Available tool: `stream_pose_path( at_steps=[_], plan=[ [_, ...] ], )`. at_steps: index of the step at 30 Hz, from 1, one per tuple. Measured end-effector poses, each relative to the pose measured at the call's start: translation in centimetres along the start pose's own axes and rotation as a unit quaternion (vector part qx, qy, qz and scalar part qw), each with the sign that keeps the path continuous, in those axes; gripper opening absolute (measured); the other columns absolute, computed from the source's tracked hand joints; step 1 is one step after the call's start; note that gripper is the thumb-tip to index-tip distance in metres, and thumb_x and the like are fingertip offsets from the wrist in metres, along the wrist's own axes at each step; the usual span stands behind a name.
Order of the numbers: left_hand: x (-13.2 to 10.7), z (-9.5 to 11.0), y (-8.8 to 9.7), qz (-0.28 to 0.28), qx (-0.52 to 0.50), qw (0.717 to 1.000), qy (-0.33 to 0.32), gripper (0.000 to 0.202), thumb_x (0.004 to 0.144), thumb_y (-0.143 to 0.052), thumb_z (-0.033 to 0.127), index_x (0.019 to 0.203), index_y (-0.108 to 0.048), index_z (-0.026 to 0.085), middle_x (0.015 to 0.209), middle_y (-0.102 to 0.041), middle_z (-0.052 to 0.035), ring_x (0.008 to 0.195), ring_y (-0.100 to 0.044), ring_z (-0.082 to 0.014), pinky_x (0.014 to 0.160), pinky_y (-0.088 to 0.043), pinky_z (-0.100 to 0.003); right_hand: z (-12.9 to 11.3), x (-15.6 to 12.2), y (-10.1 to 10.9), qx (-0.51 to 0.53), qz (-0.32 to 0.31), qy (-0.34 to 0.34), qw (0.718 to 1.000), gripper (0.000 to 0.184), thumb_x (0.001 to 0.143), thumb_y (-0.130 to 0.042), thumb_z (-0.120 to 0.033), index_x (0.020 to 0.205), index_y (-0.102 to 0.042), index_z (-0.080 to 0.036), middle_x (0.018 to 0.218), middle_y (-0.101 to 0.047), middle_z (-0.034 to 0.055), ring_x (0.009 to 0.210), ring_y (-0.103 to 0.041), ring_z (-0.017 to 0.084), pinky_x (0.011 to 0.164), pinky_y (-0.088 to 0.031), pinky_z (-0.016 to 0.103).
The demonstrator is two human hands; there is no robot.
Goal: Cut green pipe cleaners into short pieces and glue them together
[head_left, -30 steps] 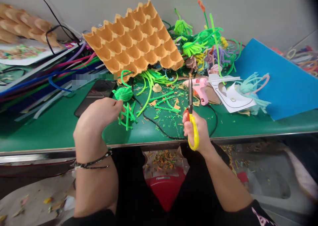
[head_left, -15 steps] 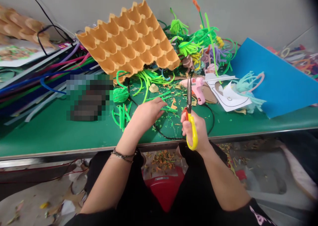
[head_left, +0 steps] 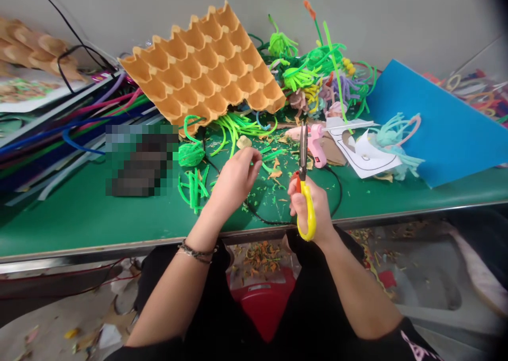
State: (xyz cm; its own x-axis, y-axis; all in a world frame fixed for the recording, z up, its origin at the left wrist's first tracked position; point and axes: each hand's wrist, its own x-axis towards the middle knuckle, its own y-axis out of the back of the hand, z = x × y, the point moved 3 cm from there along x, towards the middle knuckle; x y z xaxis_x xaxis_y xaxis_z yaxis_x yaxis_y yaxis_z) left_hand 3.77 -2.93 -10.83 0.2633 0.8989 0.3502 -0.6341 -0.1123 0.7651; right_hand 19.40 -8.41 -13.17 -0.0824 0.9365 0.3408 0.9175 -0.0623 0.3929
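Note:
My right hand grips scissors with yellow and red handles. Their blades point away from me and look nearly closed. On the left, my left hand hovers low over the table with its fingers curled together; whatever may be between them is hidden. Just past its fingertips lie short cut green pipe cleaners. To its left are a wound green ball and more green pipe cleaner pieces. A small tan cardboard piece rests beyond my knuckles.
An orange-brown egg tray leans at the back. Right of it are yarn-like pipe cleaner bundles, a pink glue gun with its black cord, a white paper cutout and a blue sheet. Long pipe cleaners lie left.
My left hand has drawn back slightly to the left, its fingers curling more, and the green pieces beyond show more. My right hand and the scissors have hardly moved.

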Motion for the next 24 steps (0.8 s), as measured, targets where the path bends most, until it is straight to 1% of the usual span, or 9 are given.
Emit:
stream_pose_path(
  at_steps=[2, 4, 5, 7, 11, 15, 18, 20, 24],
  plan=[
    [-0.1, 0.3, 0.0, 0.028, -0.133, 0.991, 0.006, 0.009, 0.084, -0.047, 0.024, 0.084, -0.051, 0.016, 0.071, -0.055, 0.0004, 0.058, -0.048, -0.0080, 0.055, -0.042, -0.020, 0.0, 0.1, -0.1, -0.013, -0.003, 0.001, 1.000, 0.040, 0.082, -0.039, -0.059, 0.078, -0.043, -0.020, 0.061, -0.046, -0.0035, 0.045, -0.041, 0.008, 0.044, -0.035, 0.022],
    [-0.2, 0.7, 0.0, 0.036, -0.257, 0.965, 0.037, 0.009, 0.082, -0.049, 0.025, 0.080, -0.050, 0.017, 0.065, -0.052, 0.0030, 0.051, -0.047, -0.0057, 0.047, -0.039, -0.017, -0.1, 0.2, -0.1, -0.038, -0.011, -0.002, 0.999, 0.042, 0.081, -0.038, -0.062, 0.080, -0.043, -0.020, 0.064, -0.048, -0.0021, 0.046, -0.042, 0.009, 0.045, -0.036, 0.023],
    [-0.3, 1.0, -0.1, 0.036, -0.305, 0.950, 0.053, 0.009, 0.081, -0.051, 0.025, 0.078, -0.050, 0.017, 0.064, -0.051, 0.0036, 0.048, -0.047, -0.0049, 0.043, -0.038, -0.016, -0.1, 0.3, -0.2, -0.051, -0.017, -0.004, 0.999, 0.043, 0.081, -0.037, -0.063, 0.080, -0.043, -0.020, 0.065, -0.049, -0.0015, 0.047, -0.042, 0.009, 0.045, -0.036, 0.023],
    [-0.4, 1.6, -0.1, 0.032, -0.363, 0.928, 0.076, 0.010, 0.079, -0.052, 0.025, 0.074, -0.048, 0.017, 0.061, -0.052, 0.0043, 0.043, -0.046, -0.0035, 0.039, -0.037, -0.015, -0.3, 0.3, -0.3, -0.072, -0.028, -0.006, 0.997, 0.046, 0.080, -0.034, -0.065, 0.081, -0.043, -0.020, 0.064, -0.048, -0.0012, 0.048, -0.043, 0.010, 0.046, -0.036, 0.024],
    [-0.8, 2.7, -0.3, 0.014, -0.407, 0.909, 0.090, 0.012, 0.080, -0.051, 0.026, 0.073, -0.045, 0.019, 0.055, -0.048, 0.0065, 0.036, -0.042, -0.0018, 0.035, -0.036, -0.014, -0.5, 0.3, -0.5, -0.093, -0.036, 0.022, 0.995, 0.052, 0.080, -0.027, -0.069, 0.083, -0.043, -0.020, 0.065, -0.048, -0.0002, 0.050, -0.045, 0.012, 0.047, -0.035, 0.025],
    [-1.2, 3.2, -0.7, -0.016, -0.416, 0.907, 0.069, 0.013, 0.082, -0.048, 0.026, 0.073, -0.041, 0.020, 0.051, -0.042, 0.0086, 0.034, -0.037, -0.0014, 0.033, -0.032, -0.014, -0.5, 0.2, -0.9, -0.115, -0.044, 0.052, 0.991, 0.058, 0.079, -0.022, -0.072, 0.087, -0.044, -0.020, 0.066, -0.048, -0.0001, 0.052, -0.044, 0.013, 0.048, -0.033, 0.026],
    [-1.3, 3.4, -0.9, -0.025, -0.418, 0.907, 0.052, 0.015, 0.084, -0.045, 0.027, 0.073, -0.038, 0.021, 0.050, -0.039, 0.0092, 0.034, -0.035, -0.0016, 0.033, -0.029, -0.014, -0.7, 0.1, -1.0, -0.132, -0.047, 0.060, 0.988, 0.061, 0.079, -0.019, -0.074, 0.090, -0.045, -0.020, 0.063, -0.046, -0.0010, 0.052, -0.044, 0.013, 0.047, -0.032, 0.026],
    [-1.4, 3.5, -0.9, -0.018, -0.423, 0.905, 0.045, 0.015, 0.085, -0.043, 0.028, 0.073, -0.037, 0.021, 0.051, -0.038, 0.0094, 0.035, -0.035, -0.0018, 0.034, -0.029, -0.015, -0.9, 0.1, -1.0, -0.144, -0.046, 0.062, 0.987, 0.062, 0.078, -0.019, -0.074, 0.090, -0.045, -0.019, 0.063, -0.046, -0.0009, 0.052, -0.044, 0.013, 0.047, -0.032, 0.026],
    [-1.6, 3.7, -0.7, 0.013, -0.430, 0.902, 0.033, 0.015, 0.087, -0.040, 0.030, 0.075, -0.037, 0.022, 0.052, -0.036, 0.0090, 0.037, -0.033, -0.0024, 0.037, -0.029, -0.016, -1.2, 0.0, -1.0, -0.155, -0.041, 0.070, 0.985, 0.061, 0.079, -0.018, -0.074, 0.088, -0.044, -0.019, 0.064, -0.047, -0.0002, 0.052, -0.045, 0.014, 0.049, -0.034, 0.027]
  ],
)
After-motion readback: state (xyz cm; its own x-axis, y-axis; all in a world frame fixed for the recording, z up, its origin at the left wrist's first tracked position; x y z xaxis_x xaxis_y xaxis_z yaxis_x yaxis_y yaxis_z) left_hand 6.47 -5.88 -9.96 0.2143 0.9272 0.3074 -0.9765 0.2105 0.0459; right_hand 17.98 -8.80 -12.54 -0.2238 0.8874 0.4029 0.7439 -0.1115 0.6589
